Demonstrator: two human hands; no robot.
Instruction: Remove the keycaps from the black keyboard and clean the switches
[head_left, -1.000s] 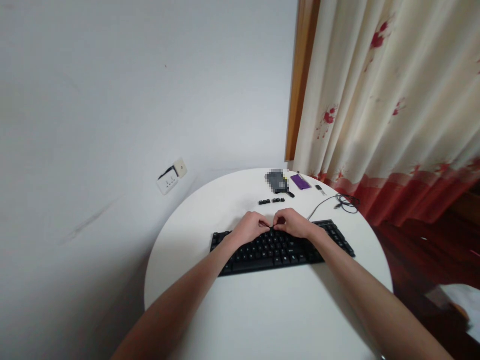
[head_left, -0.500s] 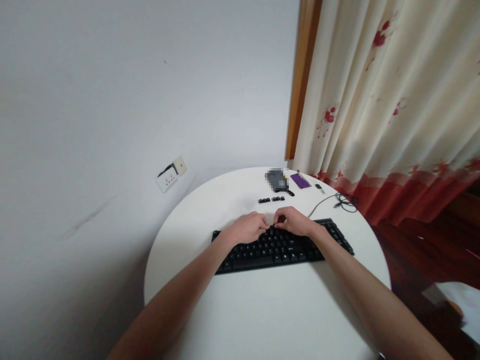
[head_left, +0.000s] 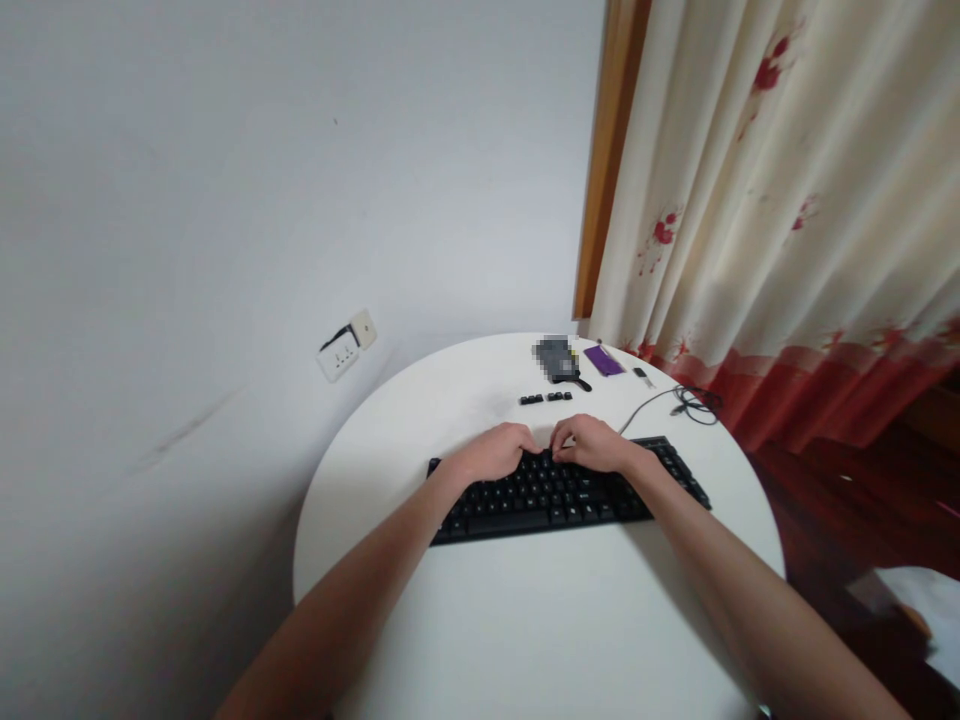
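Note:
A black keyboard (head_left: 506,522) lies on the white round table (head_left: 525,610), its cable running off behind. My left hand (head_left: 497,453) rests over its back left part, fingers curled and fingertips down at the top row; what they grip, if anything, is hidden. Close beside it, my right hand (head_left: 590,444) is pinched at the same back edge, thumb and forefinger at a small dark piece that looks like a keycap. The fingertips of both hands are nearly together. Behind the keyboard, loose black keycaps (head_left: 531,399) lie in two short rows.
At the table's back are a blurred dark grey item (head_left: 556,360), a purple rectangular item (head_left: 604,361) and a small black-and-silver object (head_left: 643,376). A coiled cable (head_left: 697,404) lies at the right edge. A wall socket (head_left: 338,357) and a patterned curtain (head_left: 720,240) stand beyond.
The view has shifted slightly. My left fingertips have moved a little at the top row, and my right hand stays almost in place with its pinch.

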